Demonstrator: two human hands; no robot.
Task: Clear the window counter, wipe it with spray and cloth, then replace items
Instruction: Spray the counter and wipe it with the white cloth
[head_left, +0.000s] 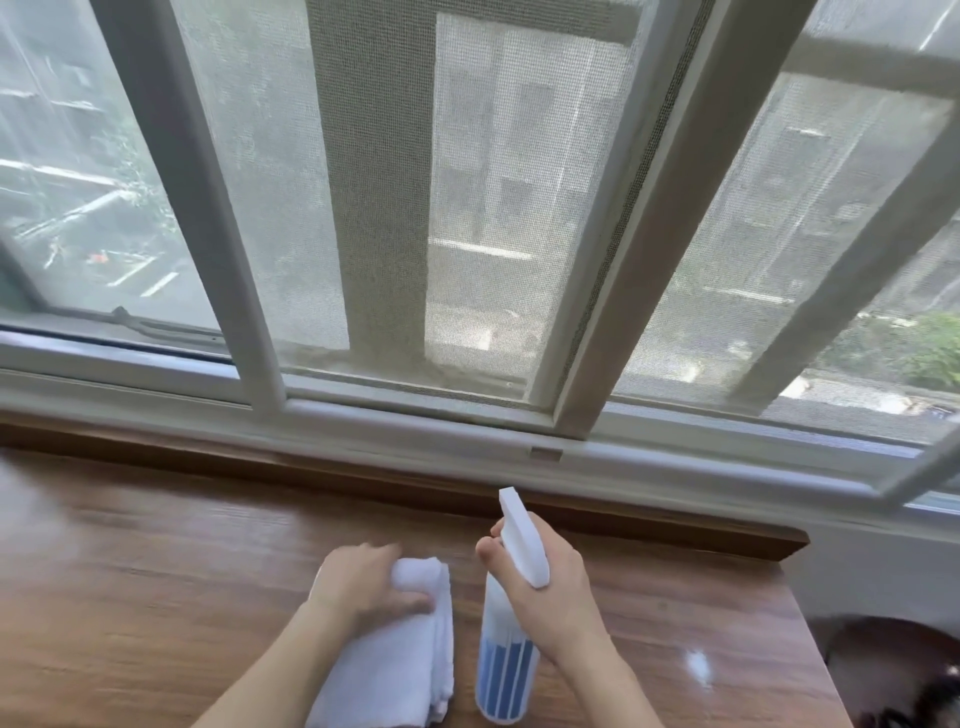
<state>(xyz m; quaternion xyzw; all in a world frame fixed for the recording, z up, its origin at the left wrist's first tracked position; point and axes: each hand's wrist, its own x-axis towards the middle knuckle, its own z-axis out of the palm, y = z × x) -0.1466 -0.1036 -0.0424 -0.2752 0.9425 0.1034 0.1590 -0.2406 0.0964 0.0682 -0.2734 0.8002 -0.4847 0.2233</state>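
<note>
A glossy brown wooden counter (156, 571) runs below the window. My right hand (550, 597) grips a spray bottle (506, 670) by its neck, fingers curled round the white trigger head, which points toward the window. The bottle is clear with blue liquid and white stripes, and is held upright just above the counter. My left hand (358, 582) lies on a folded white cloth (395, 649), fingers curled over its far end. The cloth rests on the counter, just left of the bottle.
A raised wooden ledge (363, 478) edges the counter at the back, under the white window frame (415, 415) with mesh screens. The counter ends at the right near a white wall; a dark round object (893, 670) sits below the right edge.
</note>
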